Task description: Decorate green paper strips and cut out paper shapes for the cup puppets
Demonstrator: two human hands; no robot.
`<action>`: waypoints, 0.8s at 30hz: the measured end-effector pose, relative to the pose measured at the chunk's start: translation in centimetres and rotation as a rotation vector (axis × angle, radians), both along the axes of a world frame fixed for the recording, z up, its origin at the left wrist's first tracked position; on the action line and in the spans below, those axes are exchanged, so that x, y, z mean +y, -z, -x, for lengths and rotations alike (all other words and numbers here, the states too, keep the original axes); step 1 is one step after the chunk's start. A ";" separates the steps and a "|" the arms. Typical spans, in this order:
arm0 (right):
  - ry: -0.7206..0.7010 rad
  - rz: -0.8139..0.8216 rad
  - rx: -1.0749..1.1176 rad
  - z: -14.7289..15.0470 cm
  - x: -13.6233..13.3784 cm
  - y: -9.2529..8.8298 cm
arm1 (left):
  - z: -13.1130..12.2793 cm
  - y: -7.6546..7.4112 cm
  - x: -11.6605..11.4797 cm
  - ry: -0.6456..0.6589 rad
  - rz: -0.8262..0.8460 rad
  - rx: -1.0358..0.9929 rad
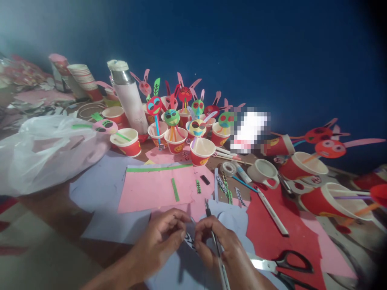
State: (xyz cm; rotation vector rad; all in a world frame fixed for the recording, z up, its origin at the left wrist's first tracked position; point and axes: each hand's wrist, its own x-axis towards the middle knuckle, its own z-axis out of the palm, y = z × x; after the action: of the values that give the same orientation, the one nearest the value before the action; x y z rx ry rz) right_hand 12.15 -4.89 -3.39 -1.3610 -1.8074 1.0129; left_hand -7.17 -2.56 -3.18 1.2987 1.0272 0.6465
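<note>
My left hand (165, 237) pinches the end of a small pale paper strip (190, 241) with black leaf-like marks. My right hand (222, 245) is closed beside it, fingertips at the strip's other side. Through its fingers runs a slim silver pen-shaped tool (223, 274), its dark, pointed end facing away from me; I cannot tell whether it is a pen or a craft knife. Below both hands lies light blue paper (172, 264). Just beyond is pink paper (145, 189) with a green strip (175, 190) on it. Scissors (272, 265) with black handles lie right of my right hand.
Red paper cups (202, 152) holding paper faces on sticks stand behind. A white flask (130, 98) rises among them. A plastic bag (51, 153) lies left. Toward the right are a white mug (262, 171), a tape roll (228, 169), a white marker (272, 211) and red paper (290, 233).
</note>
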 end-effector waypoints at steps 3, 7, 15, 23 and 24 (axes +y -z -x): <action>-0.050 0.043 -0.051 0.0 -0.2 -0.1 | -0.1 0.2 -0.1 -0.018 0.002 0.009; -0.095 0.031 -0.145 -0.1 -0.2 -0.4 | -0.2 0.1 -0.1 -0.046 -0.014 0.041; 0.025 -0.001 -0.069 0.0 -0.1 -0.7 | -0.8 -0.2 0.5 -0.052 0.116 -0.050; 0.051 0.005 -0.049 -1.1 0.9 -1.1 | 0.4 -1.1 1.6 -0.012 0.046 0.127; 0.088 -0.001 -0.047 -1.5 1.3 -1.3 | 0.9 -1.3 2.1 -0.016 0.007 0.159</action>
State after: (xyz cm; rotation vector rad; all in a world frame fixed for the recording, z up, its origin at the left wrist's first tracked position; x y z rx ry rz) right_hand 13.67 -3.63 -2.06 -1.4614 -1.7659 0.9408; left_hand -8.09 -0.44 -1.90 1.3536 1.1689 0.5580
